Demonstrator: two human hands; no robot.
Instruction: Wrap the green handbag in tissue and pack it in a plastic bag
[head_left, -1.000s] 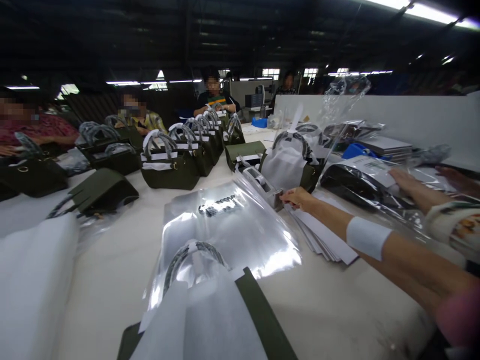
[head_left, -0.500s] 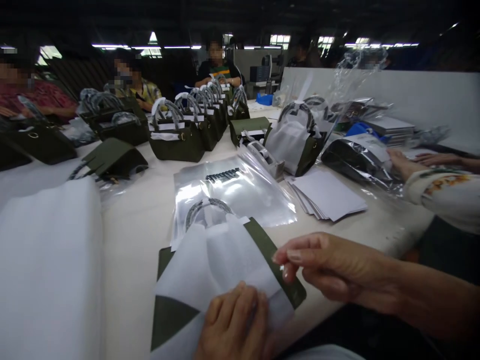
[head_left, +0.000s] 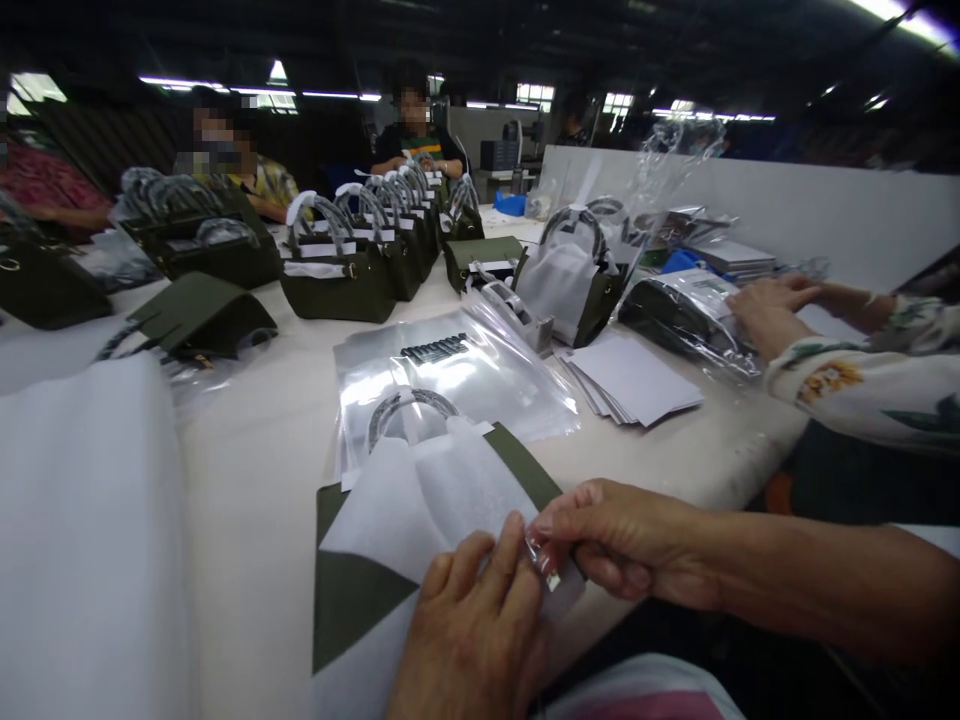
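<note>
Foremost, head view, near edge: one olive-green handbag (head_left: 339,590) lying flat on the white table (head_left: 255,440), its wrapped handle (head_left: 409,403) pointing away from the wearer, most of its face covered by white tissue paper (head_left: 427,500).

Left hand (head_left: 469,630): palm down on the tissue at the bag's near right corner, fingers together and pressing the paper flat. Right hand (head_left: 622,540): thumb and forefinger pinched on a small piece of clear tape (head_left: 546,570), its tip touching the left hand's fingers at the tissue's edge.

Just beyond the bag: clear plastic bags (head_left: 465,375), stacked flat, with dark lettering, the handle resting on them. Right of these: a fanned stack of white cards (head_left: 637,380). Between the plastic bags and a tissue-wrapped standing handbag (head_left: 574,285): a tape dispenser (head_left: 517,310).

Far side of the table: a row of olive handbags (head_left: 360,265), upright, handles wrapped. Left: a folded olive flap piece (head_left: 195,315) and a large white sheet (head_left: 82,520) at the near left edge.

Right edge: a co-worker's hands (head_left: 772,310) and patterned sleeve (head_left: 862,385), resting on a dark bag in clear plastic (head_left: 682,315). Further people sit at the table's far end.
</note>
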